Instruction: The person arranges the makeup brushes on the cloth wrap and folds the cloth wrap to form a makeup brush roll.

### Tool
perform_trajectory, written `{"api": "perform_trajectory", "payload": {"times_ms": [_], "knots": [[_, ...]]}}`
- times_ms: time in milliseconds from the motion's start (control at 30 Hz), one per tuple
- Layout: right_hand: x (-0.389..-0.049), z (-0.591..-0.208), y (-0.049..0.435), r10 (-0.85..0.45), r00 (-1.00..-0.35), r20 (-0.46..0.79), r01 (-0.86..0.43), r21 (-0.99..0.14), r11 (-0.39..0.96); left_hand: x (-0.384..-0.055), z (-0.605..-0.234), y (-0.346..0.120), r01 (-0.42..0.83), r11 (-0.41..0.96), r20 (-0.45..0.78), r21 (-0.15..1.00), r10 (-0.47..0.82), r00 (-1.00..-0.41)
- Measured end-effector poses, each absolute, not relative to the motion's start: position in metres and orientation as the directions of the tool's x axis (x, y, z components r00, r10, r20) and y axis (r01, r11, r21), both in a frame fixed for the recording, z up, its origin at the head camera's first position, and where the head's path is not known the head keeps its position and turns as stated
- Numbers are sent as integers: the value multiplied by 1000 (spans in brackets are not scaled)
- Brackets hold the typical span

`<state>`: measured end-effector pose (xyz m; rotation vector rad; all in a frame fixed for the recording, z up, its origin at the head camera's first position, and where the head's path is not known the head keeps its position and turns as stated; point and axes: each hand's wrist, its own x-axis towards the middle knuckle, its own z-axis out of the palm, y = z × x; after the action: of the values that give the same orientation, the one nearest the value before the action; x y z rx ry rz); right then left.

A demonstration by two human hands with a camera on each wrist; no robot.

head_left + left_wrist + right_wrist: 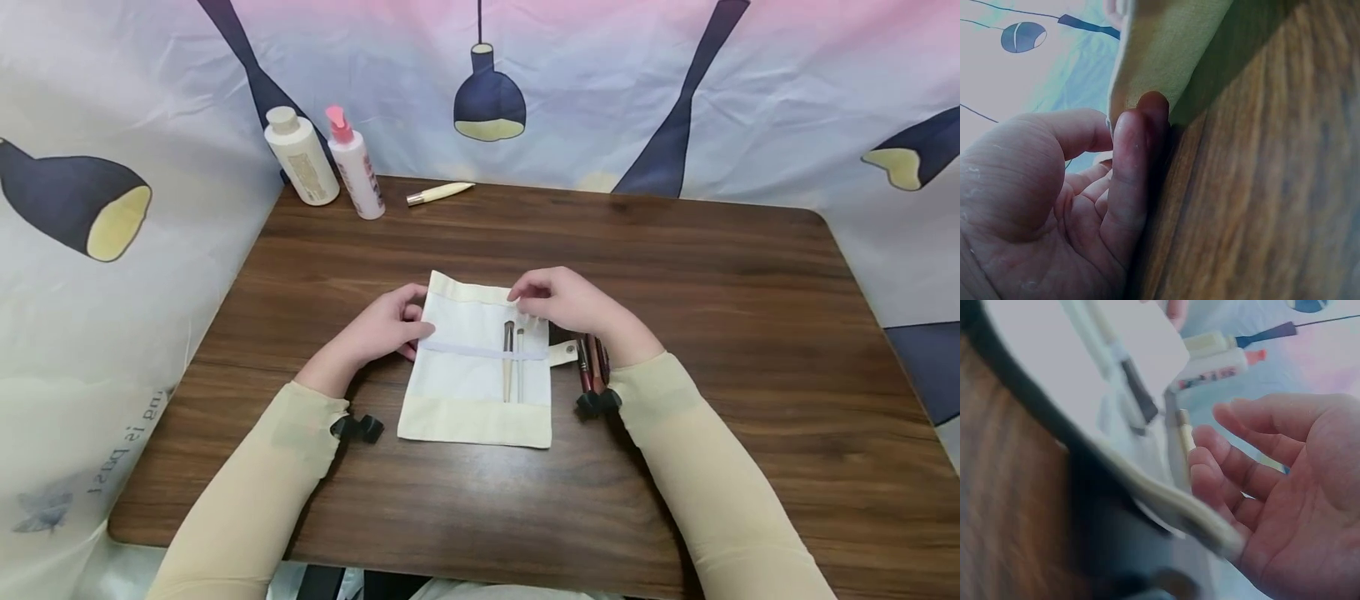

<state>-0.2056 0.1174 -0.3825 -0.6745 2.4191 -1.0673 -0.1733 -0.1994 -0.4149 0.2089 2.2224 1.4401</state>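
An unfolded cream cloth brush roll lies at the middle of the table. Two slim makeup brushes stand side by side under its elastic band, on the right half. My left hand pinches the roll's left edge, thumb on top and fingers beneath; the left wrist view shows the cloth's underside lifted off the wood there. At the upper right corner is my right hand, its fingers loosely bent. In the right wrist view that hand has thumb and fingers apart with nothing between them.
Dark red-handled brushes lie beside the roll's snap strap, close to my right wrist. At the back left stand a white bottle and a pink-topped pump bottle. A pale yellow pen-like item lies near the back edge.
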Motion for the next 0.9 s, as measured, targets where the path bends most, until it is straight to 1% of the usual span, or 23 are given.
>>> {"api": "perform_trajectory", "payload": {"times_ms": [133,267,467,633,733,900], "knots": [[-200,-375,134,-531,-831,-164,-255,-737,626,-172,-416,-201,-122,444,-308,888,375,-874],[-191,-372,158,-491,-852,-184,-235,-702,672,-171,-415,-201,-123,441,-306,889,374,-876],[-175,-376,193,-421,-877,-232,-186,-644,742,-170,-414,-205,-126,449,-311,884,367,-877],[-171,-382,206,-365,-895,-256,-145,-608,781,-168,-413,-210,-135,449,-315,883,355,-880],[-171,-385,210,-338,-898,-281,-112,-597,795,-170,-415,-209,-123,434,-300,893,367,-881],[-172,-391,210,-330,-879,-344,-74,-585,808,-172,-417,-204,-115,434,-299,894,383,-874]]}}
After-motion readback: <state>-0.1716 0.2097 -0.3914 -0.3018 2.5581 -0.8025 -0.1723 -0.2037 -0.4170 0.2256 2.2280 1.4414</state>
